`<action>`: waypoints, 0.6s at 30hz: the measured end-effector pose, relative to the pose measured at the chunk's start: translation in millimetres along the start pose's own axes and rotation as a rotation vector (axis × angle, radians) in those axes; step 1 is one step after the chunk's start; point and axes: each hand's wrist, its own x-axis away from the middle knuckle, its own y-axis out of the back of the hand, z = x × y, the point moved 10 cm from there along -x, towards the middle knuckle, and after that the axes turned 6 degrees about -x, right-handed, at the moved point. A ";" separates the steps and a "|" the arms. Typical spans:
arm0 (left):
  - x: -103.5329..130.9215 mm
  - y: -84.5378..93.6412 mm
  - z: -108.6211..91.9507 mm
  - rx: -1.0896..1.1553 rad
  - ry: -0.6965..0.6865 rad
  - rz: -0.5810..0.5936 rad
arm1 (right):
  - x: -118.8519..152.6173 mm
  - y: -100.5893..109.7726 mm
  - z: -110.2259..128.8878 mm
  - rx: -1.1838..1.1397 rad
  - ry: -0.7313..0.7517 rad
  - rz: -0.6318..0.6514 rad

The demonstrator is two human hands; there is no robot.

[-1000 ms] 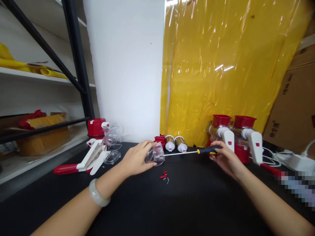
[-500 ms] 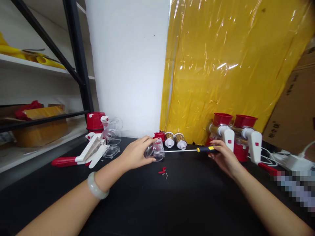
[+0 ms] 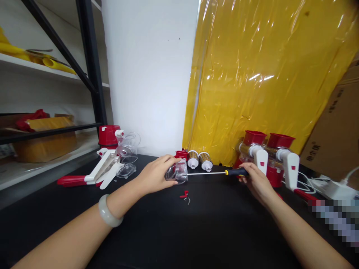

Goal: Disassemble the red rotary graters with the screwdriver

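My left hand (image 3: 158, 173) is closed around a clear plastic housing (image 3: 181, 171) above the black table. In my right hand (image 3: 256, 179) is a screwdriver (image 3: 235, 172) with a black and yellow handle, gripped near its butt end. Its long metal shaft lies almost level and points left, its tip at the right side of the clear housing. Whether the tip sits in a screw is too small to tell. Below the housing lie small red pieces (image 3: 184, 194) and a few tiny metal pins or screws (image 3: 188, 201).
Two grater drums (image 3: 205, 162) and a red part (image 3: 181, 154) lie behind my hands. Two red-and-white rotary graters (image 3: 283, 149) stand at right, near a white power adapter (image 3: 340, 189). White and red handle parts (image 3: 105, 170), clear parts (image 3: 126, 170) and a red base (image 3: 109, 135) are at left.
The view has shifted slightly. Both hands keep their holds, and the screwdriver's tip stays at the clear housing. My right hand's fingers have changed position a little on the handle.
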 end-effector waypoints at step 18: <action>0.0 1.8 -2.7 0.026 -0.035 -0.024 | 5.0 -2.7 17.2 0.031 0.069 0.010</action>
